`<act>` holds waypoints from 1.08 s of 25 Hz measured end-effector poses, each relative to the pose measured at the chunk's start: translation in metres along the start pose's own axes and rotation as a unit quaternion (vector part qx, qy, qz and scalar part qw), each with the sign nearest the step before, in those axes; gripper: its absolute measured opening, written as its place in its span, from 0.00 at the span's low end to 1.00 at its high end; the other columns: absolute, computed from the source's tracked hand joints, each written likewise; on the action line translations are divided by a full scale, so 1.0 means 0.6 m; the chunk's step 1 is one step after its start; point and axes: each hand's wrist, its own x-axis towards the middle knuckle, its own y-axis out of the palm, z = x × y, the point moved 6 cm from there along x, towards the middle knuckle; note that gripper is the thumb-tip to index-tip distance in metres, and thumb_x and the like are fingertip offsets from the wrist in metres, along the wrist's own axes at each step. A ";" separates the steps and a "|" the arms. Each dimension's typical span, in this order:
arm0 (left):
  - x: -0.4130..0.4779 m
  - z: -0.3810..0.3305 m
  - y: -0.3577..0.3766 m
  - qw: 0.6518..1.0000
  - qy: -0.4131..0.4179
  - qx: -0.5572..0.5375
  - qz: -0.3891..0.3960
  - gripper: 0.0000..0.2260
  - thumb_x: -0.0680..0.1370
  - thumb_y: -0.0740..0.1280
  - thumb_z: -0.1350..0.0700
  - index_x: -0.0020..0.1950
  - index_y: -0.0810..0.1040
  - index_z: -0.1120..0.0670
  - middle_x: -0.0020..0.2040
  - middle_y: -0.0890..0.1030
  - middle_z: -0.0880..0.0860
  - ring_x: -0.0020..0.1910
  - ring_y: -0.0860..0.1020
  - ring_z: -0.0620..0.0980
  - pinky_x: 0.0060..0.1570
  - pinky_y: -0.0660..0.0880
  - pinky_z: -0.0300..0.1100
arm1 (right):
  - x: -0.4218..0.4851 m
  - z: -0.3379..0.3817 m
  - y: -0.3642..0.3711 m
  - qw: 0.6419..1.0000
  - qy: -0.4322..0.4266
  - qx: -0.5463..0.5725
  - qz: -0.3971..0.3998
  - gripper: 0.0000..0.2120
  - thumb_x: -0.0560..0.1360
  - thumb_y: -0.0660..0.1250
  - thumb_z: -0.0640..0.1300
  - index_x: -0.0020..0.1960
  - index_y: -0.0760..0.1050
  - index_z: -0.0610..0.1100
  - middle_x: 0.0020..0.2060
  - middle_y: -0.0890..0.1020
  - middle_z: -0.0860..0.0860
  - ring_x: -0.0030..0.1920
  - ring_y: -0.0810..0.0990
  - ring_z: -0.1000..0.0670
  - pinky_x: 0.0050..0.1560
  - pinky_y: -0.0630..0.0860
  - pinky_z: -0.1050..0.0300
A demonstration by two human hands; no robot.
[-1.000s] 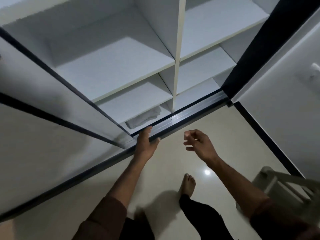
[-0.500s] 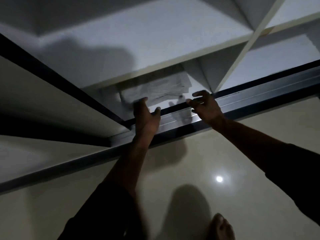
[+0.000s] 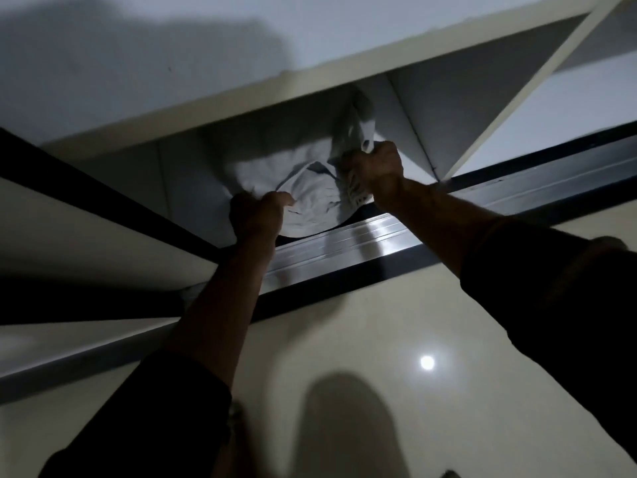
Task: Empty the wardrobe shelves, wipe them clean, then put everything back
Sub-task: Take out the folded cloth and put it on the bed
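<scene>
cloth (image 3: 310, 188) bunched between both hands

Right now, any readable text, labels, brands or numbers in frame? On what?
None readable: nothing is printed on the crumpled pale grey cloth held by the left hand and right hand, on the white wardrobe shelf, or on the shiny metal sliding-door track. The picture is dim and motion-blurred.

Pale cloth (image 3: 310, 191) bunching up in the bottom wardrobe compartment

The light grey fabric is lying crumpled and creased under the white shelf (image 3: 213, 98), its lower edge sagging over the metal door track (image 3: 344, 239). One end is rising in a twisted bunch toward the upright divider (image 3: 510, 98); its folds are blurring in the dim light.
</scene>
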 end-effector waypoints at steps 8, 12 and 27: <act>-0.341 -0.065 -0.082 0.988 -0.030 -0.032 0.146 0.49 0.62 0.76 0.57 0.81 0.59 0.43 0.71 0.73 0.49 0.65 0.76 0.52 0.56 0.75 0.38 | -0.324 0.043 -0.236 0.997 0.045 0.020 0.065 0.26 0.66 0.64 0.47 0.62 0.76 0.40 0.51 0.83 0.45 0.50 0.82 0.45 0.50 0.81 0.51; -0.501 -0.163 -0.136 0.960 -0.050 0.104 0.255 0.23 0.72 0.72 0.63 0.66 0.80 0.50 0.60 0.83 0.52 0.53 0.82 0.49 0.45 0.78 0.33 | -0.493 0.094 -0.375 0.988 0.132 0.077 0.038 0.19 0.65 0.66 0.46 0.55 0.76 0.44 0.47 0.83 0.48 0.47 0.82 0.46 0.46 0.79 0.55; -1.076 -0.573 -0.198 0.746 -0.029 0.259 0.613 0.23 0.75 0.70 0.37 0.57 0.83 0.56 0.52 0.87 0.55 0.51 0.86 0.51 0.53 0.82 0.47 | -1.124 0.349 -0.797 0.818 0.253 0.370 -0.361 0.08 0.66 0.65 0.33 0.41 0.69 0.42 0.34 0.72 0.44 0.35 0.74 0.46 0.34 0.74 0.53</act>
